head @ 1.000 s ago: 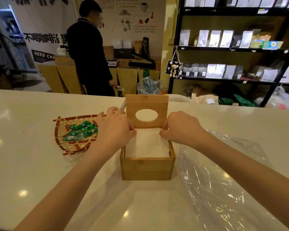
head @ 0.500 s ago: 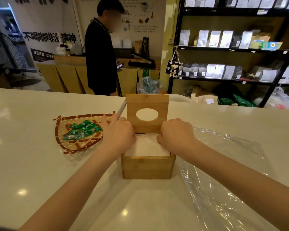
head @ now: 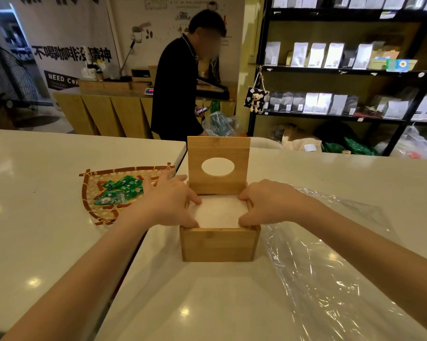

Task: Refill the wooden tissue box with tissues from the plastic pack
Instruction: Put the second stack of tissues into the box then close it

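Note:
The wooden tissue box (head: 218, 244) stands mid-counter with its lid (head: 218, 151) swung upright, an oval hole in it. A white stack of tissues (head: 219, 214) fills the box to near the rim. My left hand (head: 169, 204) rests on the left rim, with thumb and a finger pressing the stack's left edge. On the right rim my right hand (head: 271, 204) does the same on the right edge. The empty clear plastic pack (head: 330, 279) lies flat to the right of the box.
A woven bamboo tray (head: 94, 207) with several green sweets sits left of the box, just behind my left hand. A seam between two white counters (head: 35, 230) runs under my left forearm. A person in black stands beyond the counter; shelves fill the right.
Both hands slid from the box's back corners near the lid toward its front corners along the tissue stack. The person behind walked to the right.

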